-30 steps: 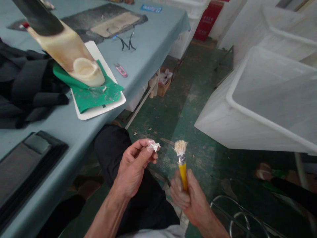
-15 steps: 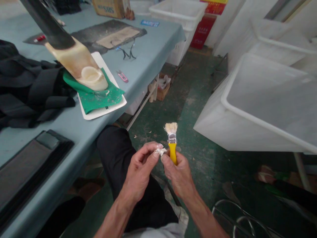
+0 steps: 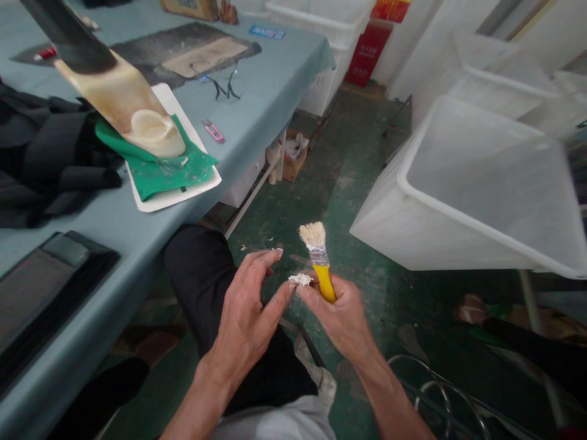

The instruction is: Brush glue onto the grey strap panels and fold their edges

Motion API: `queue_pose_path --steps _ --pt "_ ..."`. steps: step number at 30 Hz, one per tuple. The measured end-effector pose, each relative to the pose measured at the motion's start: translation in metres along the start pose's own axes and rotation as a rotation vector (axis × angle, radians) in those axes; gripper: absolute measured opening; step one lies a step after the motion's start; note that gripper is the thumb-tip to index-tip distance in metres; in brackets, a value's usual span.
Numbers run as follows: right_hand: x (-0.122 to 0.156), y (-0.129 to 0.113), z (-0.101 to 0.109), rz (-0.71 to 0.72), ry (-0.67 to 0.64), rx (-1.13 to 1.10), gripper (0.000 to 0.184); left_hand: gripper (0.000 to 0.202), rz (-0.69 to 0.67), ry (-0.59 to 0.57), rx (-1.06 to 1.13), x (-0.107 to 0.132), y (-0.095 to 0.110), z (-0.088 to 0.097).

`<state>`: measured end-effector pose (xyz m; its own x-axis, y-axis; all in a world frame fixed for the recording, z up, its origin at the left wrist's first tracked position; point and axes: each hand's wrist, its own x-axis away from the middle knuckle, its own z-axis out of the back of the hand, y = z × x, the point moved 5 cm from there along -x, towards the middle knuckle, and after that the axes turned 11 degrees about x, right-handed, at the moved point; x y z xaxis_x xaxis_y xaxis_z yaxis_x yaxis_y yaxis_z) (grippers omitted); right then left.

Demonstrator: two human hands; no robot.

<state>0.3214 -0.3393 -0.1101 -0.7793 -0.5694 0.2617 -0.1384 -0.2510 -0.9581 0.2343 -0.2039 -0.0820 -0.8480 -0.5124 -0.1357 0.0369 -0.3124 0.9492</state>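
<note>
My right hand (image 3: 339, 311) is closed around the yellow handle of a paintbrush (image 3: 324, 278), whose pale, caked bristles point up. At the tips of its thumb and forefinger sits a small crumbly white lump (image 3: 300, 279). My left hand (image 3: 250, 299) is open, forefinger raised off the lump, with the thumb tip close against its left side. White residue coats the left fingertips. On the table to the left, a glue bottle-like container with a dark neck and yellowed translucent body (image 3: 123, 101) lies tilted on a green cloth (image 3: 160, 174) over a white tray (image 3: 143, 203).
The blue-covered table (image 3: 257, 110) runs along the left, bearing black fabric strips (image 3: 55, 153), pink thread snips (image 3: 213, 130), eyeglasses (image 3: 224, 88) and a dark stack (image 3: 50, 281). A large white bin (image 3: 422, 226) stands at the right. A metal-framed stool (image 3: 440, 391) is low right.
My left forefinger has lifted away from the white lump and the hand has spread open. The brush has tilted slightly left. The camera view has shifted a little.
</note>
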Motion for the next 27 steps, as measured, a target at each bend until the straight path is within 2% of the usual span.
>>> queue_pose_path --steps 4,7,12,16,19,22,25,27 --pt "-0.003 -0.002 0.002 -0.019 -0.060 0.035 0.024 0.036 0.096 0.053 0.042 -0.001 -0.013 0.001" --pt "-0.009 -0.002 0.002 -0.038 -0.071 0.023 0.025 0.037 0.169 0.049 0.108 0.000 -0.024 -0.003" --pt "-0.016 0.003 -0.003 -0.065 -0.046 0.096 0.028 0.035 0.158 0.056 0.076 0.002 -0.029 -0.006" --pt "-0.020 0.002 -0.003 0.030 0.053 0.210 0.025 0.030 0.087 0.056 0.007 0.000 -0.021 -0.007" --pt "-0.021 0.006 -0.005 0.060 0.083 0.232 0.026 0.028 0.112 0.060 0.038 0.000 -0.020 -0.009" --pt "-0.020 0.013 -0.010 0.009 0.077 0.119 0.024 0.033 0.199 0.082 0.107 0.003 -0.025 -0.009" --pt "-0.022 0.018 -0.014 -0.084 0.076 -0.124 0.029 0.035 0.316 0.082 0.233 0.008 -0.034 -0.013" --pt "-0.026 0.015 -0.014 -0.085 0.100 -0.285 0.034 0.037 0.436 0.118 0.358 0.012 -0.041 -0.015"
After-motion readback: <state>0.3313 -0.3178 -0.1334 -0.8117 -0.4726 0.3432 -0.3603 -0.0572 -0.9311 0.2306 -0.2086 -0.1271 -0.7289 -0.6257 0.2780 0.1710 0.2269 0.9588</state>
